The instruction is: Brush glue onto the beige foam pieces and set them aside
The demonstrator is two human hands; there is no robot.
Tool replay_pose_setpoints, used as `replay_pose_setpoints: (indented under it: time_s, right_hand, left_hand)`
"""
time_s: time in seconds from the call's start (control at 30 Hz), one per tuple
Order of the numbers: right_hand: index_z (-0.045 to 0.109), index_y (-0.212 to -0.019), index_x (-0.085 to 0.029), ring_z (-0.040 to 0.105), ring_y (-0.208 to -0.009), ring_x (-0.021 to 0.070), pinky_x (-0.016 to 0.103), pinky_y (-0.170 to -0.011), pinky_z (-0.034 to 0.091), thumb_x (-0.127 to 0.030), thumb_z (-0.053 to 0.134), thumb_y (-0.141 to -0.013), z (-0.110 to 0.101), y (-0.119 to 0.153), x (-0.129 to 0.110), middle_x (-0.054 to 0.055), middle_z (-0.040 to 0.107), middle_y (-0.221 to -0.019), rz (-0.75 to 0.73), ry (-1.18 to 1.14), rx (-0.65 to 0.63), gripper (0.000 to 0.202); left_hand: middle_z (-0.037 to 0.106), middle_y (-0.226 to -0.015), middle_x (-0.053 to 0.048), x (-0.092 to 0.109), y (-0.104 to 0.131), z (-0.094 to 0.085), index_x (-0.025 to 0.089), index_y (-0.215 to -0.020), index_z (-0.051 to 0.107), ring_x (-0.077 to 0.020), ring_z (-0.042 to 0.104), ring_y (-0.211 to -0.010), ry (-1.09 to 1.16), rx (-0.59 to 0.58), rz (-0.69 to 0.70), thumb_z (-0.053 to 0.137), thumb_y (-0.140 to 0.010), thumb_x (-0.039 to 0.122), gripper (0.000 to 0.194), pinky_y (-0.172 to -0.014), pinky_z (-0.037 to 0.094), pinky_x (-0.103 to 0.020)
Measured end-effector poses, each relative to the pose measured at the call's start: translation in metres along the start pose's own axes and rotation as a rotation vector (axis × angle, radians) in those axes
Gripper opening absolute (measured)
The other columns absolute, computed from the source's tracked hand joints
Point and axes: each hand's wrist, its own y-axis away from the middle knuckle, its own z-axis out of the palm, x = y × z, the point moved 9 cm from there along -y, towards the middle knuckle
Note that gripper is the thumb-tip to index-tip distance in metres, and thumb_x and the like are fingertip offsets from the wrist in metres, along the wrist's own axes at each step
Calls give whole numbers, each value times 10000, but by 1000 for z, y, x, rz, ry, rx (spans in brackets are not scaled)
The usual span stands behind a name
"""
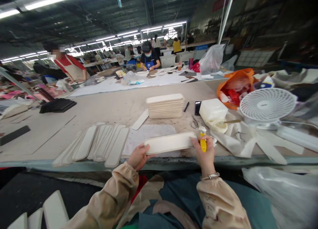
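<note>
A long cream panel [171, 143] with rounded ends is held nearly level just above the near edge of the table. My left hand [139, 156] is closed on its left end, thumb on top. The right end is pinched by my right hand [205, 152], which also carries a small yellow-handled brush [203, 143] with whitish bristles upward. Beneath the panel lies a stained white cloth [155, 131]. Behind it stands a neat stack of like panels [166, 109], with a loose strip [140, 119] leaning beside it. More panels [99, 143] are fanned out to the left.
Right of the stack are a black pen [186, 106], a phone [197, 108], scissors [195, 123], a white container [213, 110] and a white fan [268, 106]. An orange bag [236, 86] sits behind. Black pieces [57, 105] lie left. Co-workers [150, 58] work across the table.
</note>
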Motion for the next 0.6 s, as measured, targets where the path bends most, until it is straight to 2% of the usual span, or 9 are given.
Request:
replay_pose_setpoints:
  time_s: [0.13, 0.3, 0.6]
  right_hand:
    - [415, -888, -239, 564, -736, 165, 331, -740, 467, -380, 721, -703, 8, 2, -2, -14, 573, -807, 21, -28, -73, 385]
    - [404, -879, -239, 588, -768, 184, 357, -764, 481, -406, 698, -721, 9, 1, -4, -1, 587, -819, 38, -6, -60, 373]
    - [419, -880, -237, 597, -769, 195, 364, -767, 479, -399, 690, -711, 3, -1, 0, 8, 601, -832, 42, 26, -31, 358]
  left_hand:
    - [705, -1035, -117, 1, -1, -7, 124, -1150, 603, -232, 663, -983, -24, 7, 21, 622, -809, 166, 343, -763, 580, -294]
    - [693, -1085, -105, -3, -3, -12, 145, -1167, 595, -218, 666, -977, -20, 36, 12, 600, -818, 135, 349, -774, 581, -289]
    - [673, -1132, -134, -8, -3, -10, 127, -1201, 571, -238, 658, -1003, -29, 58, -9, 582, -832, 122, 370, -804, 585, -330]
